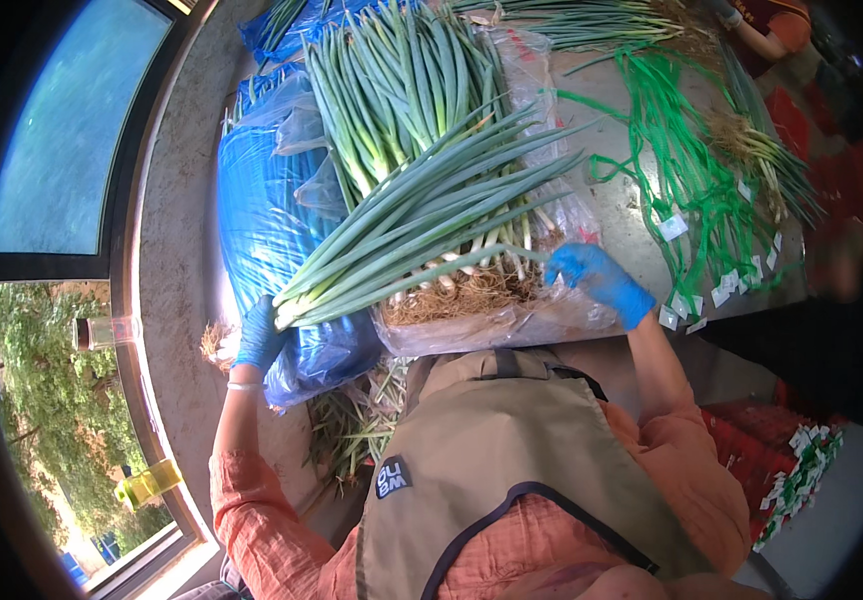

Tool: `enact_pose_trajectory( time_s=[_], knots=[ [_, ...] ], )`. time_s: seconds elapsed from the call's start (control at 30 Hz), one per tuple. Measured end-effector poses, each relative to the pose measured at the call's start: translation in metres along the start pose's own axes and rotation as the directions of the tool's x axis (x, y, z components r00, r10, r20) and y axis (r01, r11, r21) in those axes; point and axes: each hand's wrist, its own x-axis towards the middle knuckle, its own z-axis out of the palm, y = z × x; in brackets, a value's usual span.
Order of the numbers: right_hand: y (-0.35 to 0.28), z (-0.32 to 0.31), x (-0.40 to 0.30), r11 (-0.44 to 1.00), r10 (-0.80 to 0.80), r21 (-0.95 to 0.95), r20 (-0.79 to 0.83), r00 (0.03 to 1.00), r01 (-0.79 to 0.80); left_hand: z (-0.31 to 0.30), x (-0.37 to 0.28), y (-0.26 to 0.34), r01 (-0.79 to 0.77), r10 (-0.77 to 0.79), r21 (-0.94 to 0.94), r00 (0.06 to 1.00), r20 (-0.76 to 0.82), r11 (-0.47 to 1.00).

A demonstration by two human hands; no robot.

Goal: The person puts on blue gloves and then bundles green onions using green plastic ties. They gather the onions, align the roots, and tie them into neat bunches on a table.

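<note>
My left hand (259, 335), in a blue glove, is closed round the white stems of a bunch of green onions (401, 232); their roots poke out on its far left side and the leaves fan to the upper right. At the lower right of the leaves, my right hand (589, 279), gloved too, has its bent fingers at the tip of one long leaf; they seem to pinch it. Under and behind the bunch lies a large pile of green onions (409, 82) on clear plastic, with brown roots (461, 296) towards me.
A blue plastic bag (274, 202) of onions lies on the left. Green tapes with white tags (671, 150) spread over the metal table (596, 82) at right, beside a smaller onion bunch (754, 142). A co-worker's arm (758, 37) shows at the top right. Bottles stand by the window.
</note>
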Motion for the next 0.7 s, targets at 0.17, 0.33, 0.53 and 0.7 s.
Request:
enact_pose_trajectory(
  time_s=[0.17, 0.33, 0.53, 0.7],
  knots=[
    [0.015, -0.004, 0.01, 0.814, 0.444, 0.569, -0.473, 0.761, -0.121, -0.007, 0.0, 0.005, 0.047, -0.049, 0.038, 0.997, 0.054, 0.998],
    [0.009, -0.046, 0.043, 0.906, 0.312, 0.423, -0.634, 0.707, -0.021, -0.005, -0.003, 0.007, 0.135, -0.119, -0.183, 0.988, 0.096, 0.974],
    [0.028, -0.06, 0.094, 0.825, -0.362, -0.562, -0.437, 0.824, 0.064, -0.012, 0.004, 0.006, 0.031, -0.02, -0.08, 0.991, 0.133, 0.996],
    [0.023, -0.05, 0.102, 0.994, -0.11, -0.039, -0.31, 0.944, 0.103, 0.014, -0.001, -0.044, 0.198, -0.124, -0.409, 0.972, 0.201, 0.891]
  ],
)
